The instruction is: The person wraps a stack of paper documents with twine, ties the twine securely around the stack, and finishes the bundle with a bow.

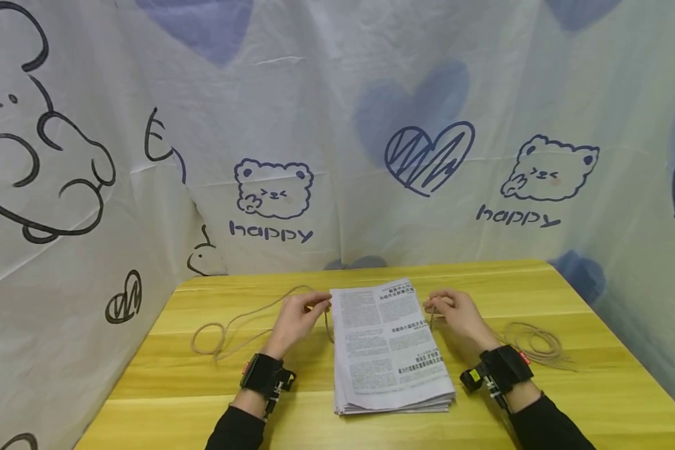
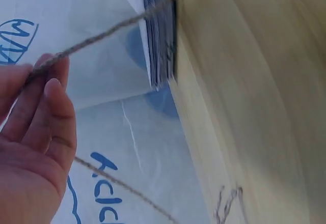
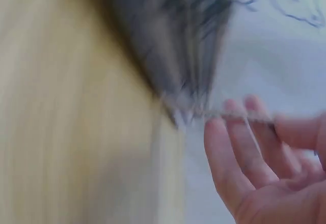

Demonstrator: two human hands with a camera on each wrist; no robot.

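Observation:
A stack of folded newspapers [image 1: 390, 344] lies on the table with its printed face up. A thin brown twine [image 2: 109, 32] runs out from under the stack on both sides. To the left of the stack, my left hand [image 1: 297, 317] pinches the twine between thumb and fingers, raised above the tabletop. On the other side my right hand [image 1: 458, 315] pinches the twine [image 3: 234, 115] close to the stack's far right edge. The right wrist view is blurred around the papers. The part of the twine beneath the stack is hidden.
The yellow wooden table [image 1: 214, 400] carries a loose twine loop [image 1: 208, 337] at left and a coiled twine end [image 1: 540, 347] at right. A white cloth [image 1: 337, 125] with blue drawings hangs behind the table and along its sides.

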